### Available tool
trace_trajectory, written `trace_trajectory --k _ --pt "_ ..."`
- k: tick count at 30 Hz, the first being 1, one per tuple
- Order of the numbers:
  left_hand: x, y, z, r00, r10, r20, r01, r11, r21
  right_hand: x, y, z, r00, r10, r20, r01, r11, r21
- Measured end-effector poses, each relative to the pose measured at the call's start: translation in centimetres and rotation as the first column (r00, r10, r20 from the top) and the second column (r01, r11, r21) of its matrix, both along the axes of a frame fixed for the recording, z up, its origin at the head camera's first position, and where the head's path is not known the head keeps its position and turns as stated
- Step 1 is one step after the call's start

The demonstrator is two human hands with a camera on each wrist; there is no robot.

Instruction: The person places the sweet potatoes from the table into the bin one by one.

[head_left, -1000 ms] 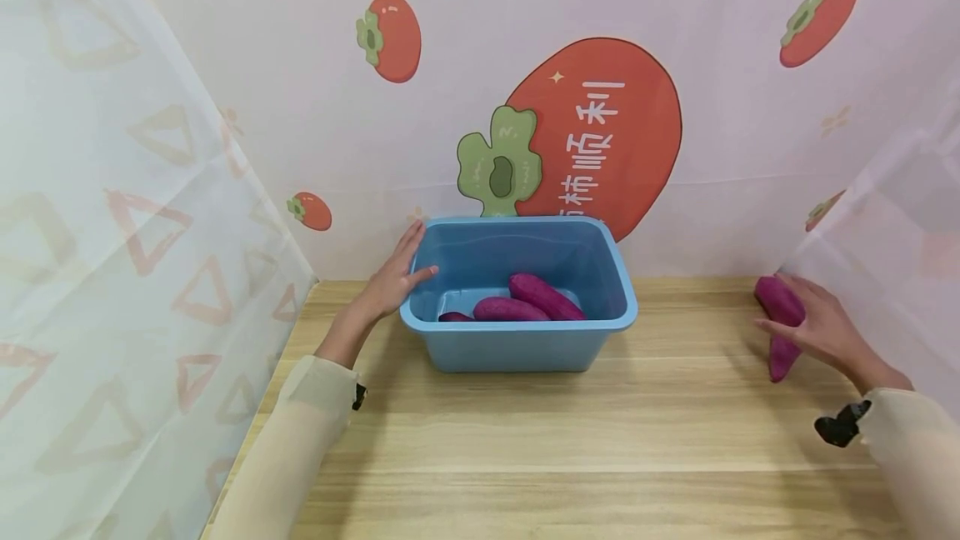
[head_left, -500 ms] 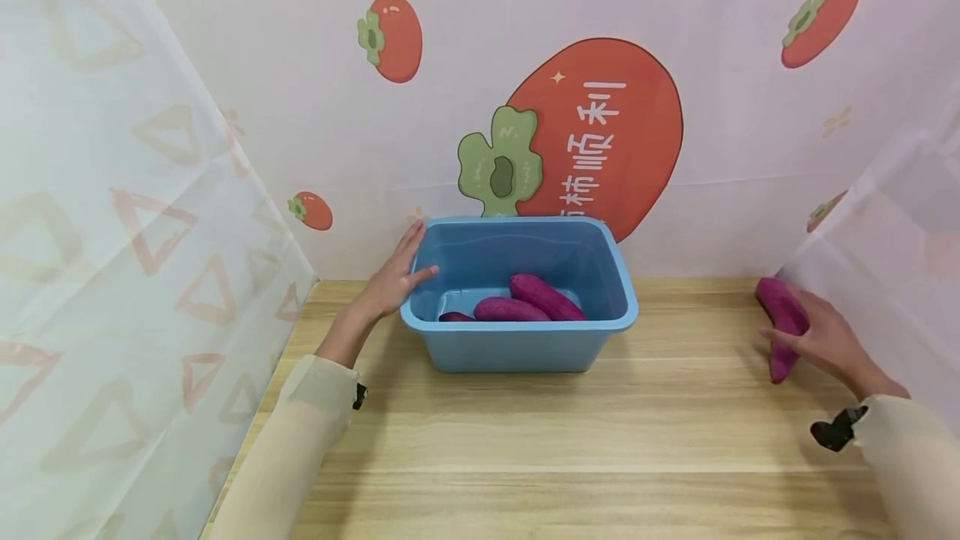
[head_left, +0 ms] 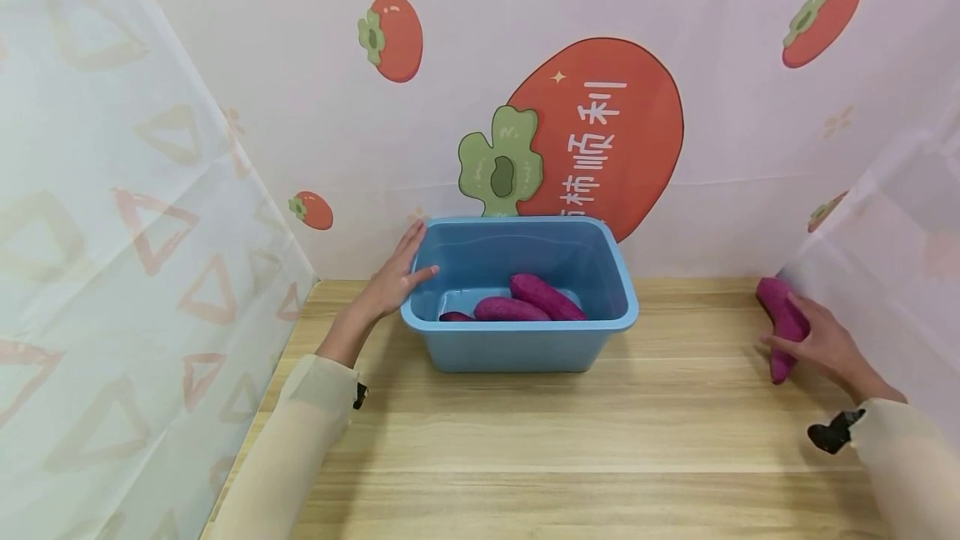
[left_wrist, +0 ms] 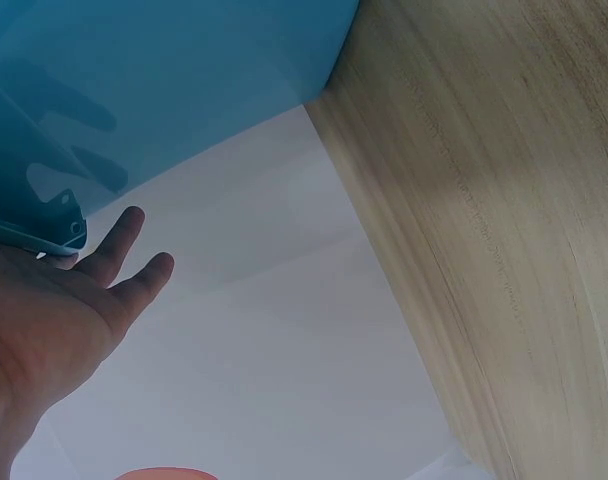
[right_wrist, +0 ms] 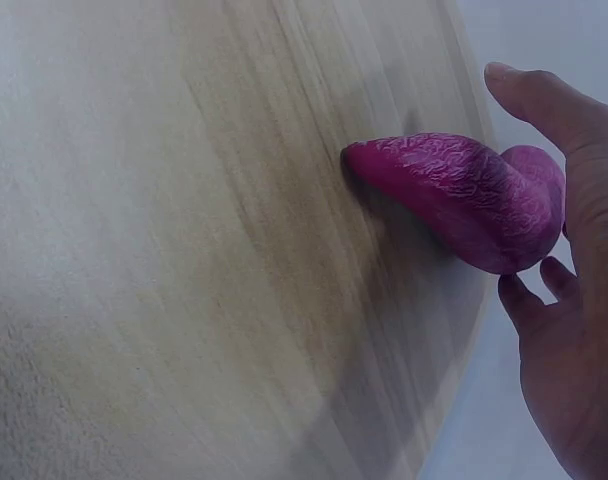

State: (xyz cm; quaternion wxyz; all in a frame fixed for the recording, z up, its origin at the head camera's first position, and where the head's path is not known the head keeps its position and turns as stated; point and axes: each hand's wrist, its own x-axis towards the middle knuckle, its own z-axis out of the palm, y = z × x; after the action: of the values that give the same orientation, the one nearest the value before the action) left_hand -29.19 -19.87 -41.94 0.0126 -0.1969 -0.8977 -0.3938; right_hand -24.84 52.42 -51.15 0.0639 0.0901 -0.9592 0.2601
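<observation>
In the head view a blue plastic bin (head_left: 517, 348) stands against the back wall. Two purple sweet potatoes, a front one (head_left: 512, 309) and a rear one (head_left: 546, 297), lie inside, with a sliver of another dark piece (head_left: 455, 317) at the left. My left hand (head_left: 393, 280) rests on the bin's left rim, thumb over the inner side, fingers straight along the outside. At the far right a curved purple sweet potato (head_left: 783, 323) lies on the table. My right hand (head_left: 825, 344) is spread around it; in the right wrist view the thumb (right_wrist: 549, 100) stands apart from it, while fingertips (right_wrist: 514, 290) touch its lower side.
The wood-grain table (head_left: 555, 448) is walled by white cloth with printed persimmons (head_left: 615, 132) at the back. The right cloth wall (head_left: 892, 273) stands close beside my right hand. Black straps (head_left: 834, 432) show at the cuffs.
My right hand has slid slightly down and to the right across the sweet potato, so more of it shows. My left hand and the bin have stayed put.
</observation>
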Motion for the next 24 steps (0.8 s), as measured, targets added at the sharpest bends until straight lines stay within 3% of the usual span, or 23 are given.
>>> trace_trajectory --k 9,24 --pt "0.1 0.0 0.0 1.0 0.004 0.008 -0.004 1.0 0.007 0.4 -0.1 -0.2 0.999 0.011 0.036 -0.01 1.0 -0.013" --pt "0.1 0.0 0.1 1.0 0.006 0.017 -0.006 1.0 -0.003 0.3 -1.3 -0.6 0.998 0.061 -0.023 -0.062 0.996 -0.061"
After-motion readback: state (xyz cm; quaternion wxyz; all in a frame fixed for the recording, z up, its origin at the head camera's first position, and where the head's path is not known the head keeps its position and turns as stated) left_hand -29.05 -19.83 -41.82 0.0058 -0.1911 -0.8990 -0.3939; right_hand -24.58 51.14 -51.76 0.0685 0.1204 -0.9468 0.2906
